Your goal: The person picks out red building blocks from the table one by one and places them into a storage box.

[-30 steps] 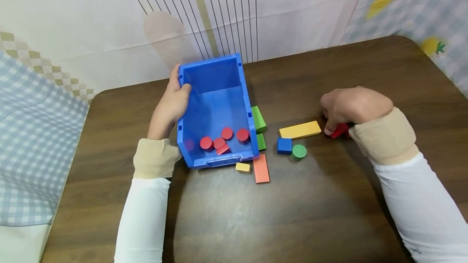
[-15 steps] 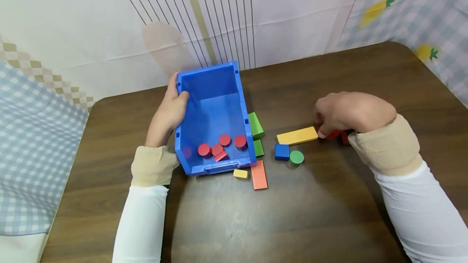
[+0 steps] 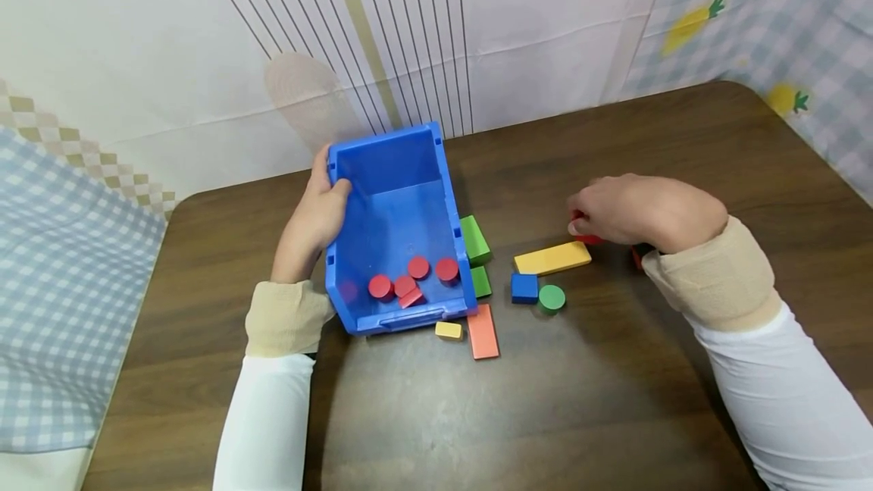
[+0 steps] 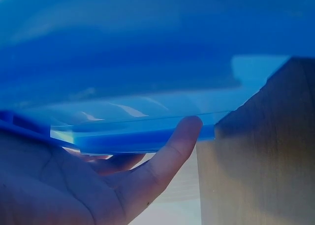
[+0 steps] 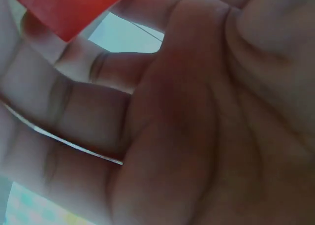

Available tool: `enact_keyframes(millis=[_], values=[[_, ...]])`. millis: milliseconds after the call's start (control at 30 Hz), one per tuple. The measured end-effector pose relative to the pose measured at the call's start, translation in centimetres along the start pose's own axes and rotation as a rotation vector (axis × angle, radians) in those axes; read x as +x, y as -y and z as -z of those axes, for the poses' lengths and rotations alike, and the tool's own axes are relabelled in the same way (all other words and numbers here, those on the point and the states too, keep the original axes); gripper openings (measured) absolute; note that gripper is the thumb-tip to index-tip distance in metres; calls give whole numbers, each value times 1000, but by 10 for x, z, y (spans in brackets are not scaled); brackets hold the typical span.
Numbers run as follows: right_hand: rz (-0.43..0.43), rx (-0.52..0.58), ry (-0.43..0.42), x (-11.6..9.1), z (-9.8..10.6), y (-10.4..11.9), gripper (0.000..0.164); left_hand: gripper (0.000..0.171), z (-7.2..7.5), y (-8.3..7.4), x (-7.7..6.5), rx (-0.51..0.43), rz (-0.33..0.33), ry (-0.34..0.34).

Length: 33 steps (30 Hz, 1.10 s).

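My left hand [image 3: 315,217] grips the left wall of a blue plastic bin [image 3: 395,211], its thumb over the rim. In the left wrist view the bin's blue wall [image 4: 123,57] fills the upper part, with a finger along it. Several red cylinders [image 3: 419,267] and a small red block [image 3: 411,298] lie at the bin's near end. My right hand [image 3: 644,211] pinches a red block [image 5: 74,8] in its fingertips, just beyond the yellow bar [image 3: 552,258]; the hand hides much of the block in the head view.
Between bin and right hand are a blue cube [image 3: 524,289], a green cylinder [image 3: 552,299] and two green blocks [image 3: 475,239]. A small yellow block [image 3: 449,331] and a salmon plank [image 3: 483,333] lie by the bin's near edge. Another red piece [image 3: 638,255] sits beside the right wrist.
My right hand has taken hold of the red block and moved left with it, away from another red piece. The left hand keeps its grip on the bin. The head view has shifted slightly.
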State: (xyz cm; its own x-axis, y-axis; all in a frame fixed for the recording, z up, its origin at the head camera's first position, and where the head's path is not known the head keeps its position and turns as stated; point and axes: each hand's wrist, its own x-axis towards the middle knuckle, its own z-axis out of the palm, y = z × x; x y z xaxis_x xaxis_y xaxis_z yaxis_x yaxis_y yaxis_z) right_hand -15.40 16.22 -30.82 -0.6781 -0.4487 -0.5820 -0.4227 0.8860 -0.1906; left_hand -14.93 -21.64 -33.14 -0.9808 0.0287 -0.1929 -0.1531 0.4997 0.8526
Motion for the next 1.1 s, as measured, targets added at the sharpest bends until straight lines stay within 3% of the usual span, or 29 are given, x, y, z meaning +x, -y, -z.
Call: enact_keyframes(millis=[200, 333, 667, 1100], values=[[36, 108, -18, 2, 0, -2, 9, 69, 1, -1, 0, 4, -9, -3], [51, 103, -37, 3, 0, 0, 9, 69, 2, -1, 1, 6, -15, -4], [42, 146, -85, 5, -1, 4, 33, 67, 1, -4, 3, 10, -26, 0], [113, 176, -72, 10, 0, 16, 36, 68, -1, -3, 5, 13, -19, -7]])
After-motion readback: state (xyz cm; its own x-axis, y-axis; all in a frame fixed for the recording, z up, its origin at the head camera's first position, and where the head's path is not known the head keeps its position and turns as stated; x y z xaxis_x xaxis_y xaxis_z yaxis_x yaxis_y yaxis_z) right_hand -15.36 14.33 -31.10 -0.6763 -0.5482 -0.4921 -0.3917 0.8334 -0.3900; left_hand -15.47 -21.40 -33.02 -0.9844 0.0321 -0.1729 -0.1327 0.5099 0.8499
